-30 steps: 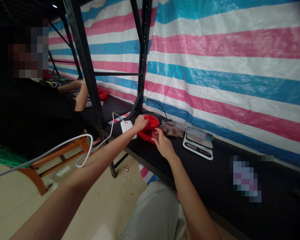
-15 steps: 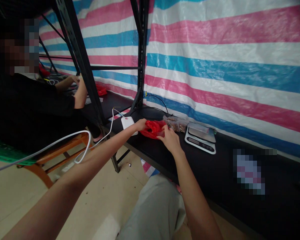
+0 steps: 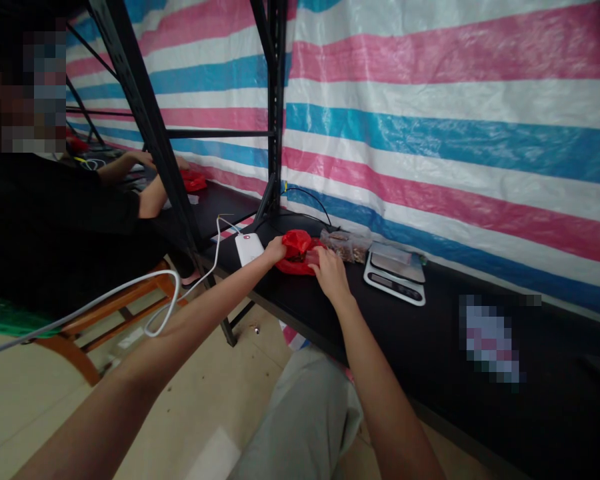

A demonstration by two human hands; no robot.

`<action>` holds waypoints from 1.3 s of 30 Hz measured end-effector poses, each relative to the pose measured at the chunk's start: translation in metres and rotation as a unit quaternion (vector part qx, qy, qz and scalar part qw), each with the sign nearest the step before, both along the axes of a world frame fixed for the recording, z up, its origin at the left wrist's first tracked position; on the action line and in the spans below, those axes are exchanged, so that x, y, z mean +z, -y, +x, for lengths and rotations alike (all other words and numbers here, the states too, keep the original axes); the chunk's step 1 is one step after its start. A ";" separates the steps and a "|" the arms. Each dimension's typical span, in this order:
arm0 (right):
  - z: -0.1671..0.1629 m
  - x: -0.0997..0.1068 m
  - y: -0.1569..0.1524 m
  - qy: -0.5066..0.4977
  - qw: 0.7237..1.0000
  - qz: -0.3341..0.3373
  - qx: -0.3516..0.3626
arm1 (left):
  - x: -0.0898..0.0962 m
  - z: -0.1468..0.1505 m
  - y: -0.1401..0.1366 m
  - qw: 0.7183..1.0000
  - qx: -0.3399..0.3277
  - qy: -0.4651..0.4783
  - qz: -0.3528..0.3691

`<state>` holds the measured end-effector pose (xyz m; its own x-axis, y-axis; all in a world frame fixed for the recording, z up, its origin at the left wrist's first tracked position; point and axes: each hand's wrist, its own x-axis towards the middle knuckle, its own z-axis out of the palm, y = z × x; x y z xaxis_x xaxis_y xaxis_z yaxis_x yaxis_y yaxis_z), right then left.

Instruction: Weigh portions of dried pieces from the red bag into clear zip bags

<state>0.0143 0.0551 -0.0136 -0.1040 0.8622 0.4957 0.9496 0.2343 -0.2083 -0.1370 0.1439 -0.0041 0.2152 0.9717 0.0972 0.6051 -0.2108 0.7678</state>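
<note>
A red plastic bag [image 3: 295, 268] lies on the black shelf board, its mouth spread and something dark showing inside. My left hand [image 3: 276, 249] is closed on the left edge of the bag. On the right side, my right hand [image 3: 332, 272] grips the bag's rim between thumb and fingers. Just behind it are clear plastic bags [image 3: 349, 247] with small brownish pieces in them. A white digital scale [image 3: 394, 275] stands to the right, with a clear plastic packet on its plate.
A white power bank [image 3: 249, 248] with a white cable [image 3: 217, 250] lies left of my hands. The cable loops over my left forearm. Black metal uprights [image 3: 276, 120] frame the shelf. A co-worker [image 3: 70, 207] sits at the left, on a wooden chair [image 3: 130, 300].
The red bag's mouth has been spread wider, and its far side now stands up more. My right hand has shifted slightly left along the rim. The whole view has swung a little.
</note>
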 end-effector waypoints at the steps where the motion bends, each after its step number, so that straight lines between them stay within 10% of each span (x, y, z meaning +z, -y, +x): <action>1: -0.001 0.000 -0.001 0.000 1.000 -0.004 0.006 | -0.002 0.000 -0.002 1.000 0.004 -0.004 0.000; 22: 0.001 -0.001 0.000 0.096 0.993 -0.002 -0.062 | 0.009 -0.005 0.003 0.990 -0.011 -0.139 0.028; 39: 0.009 -0.029 -0.028 -0.206 0.978 -0.018 0.019 | 0.029 0.030 0.009 0.961 0.037 0.237 -0.135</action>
<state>0.0230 0.0830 -0.0430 0.0658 0.8794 0.4715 0.7742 0.2531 -0.5801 -0.1068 0.1352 0.0244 0.1375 0.9864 -0.0902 0.1785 0.0649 0.9818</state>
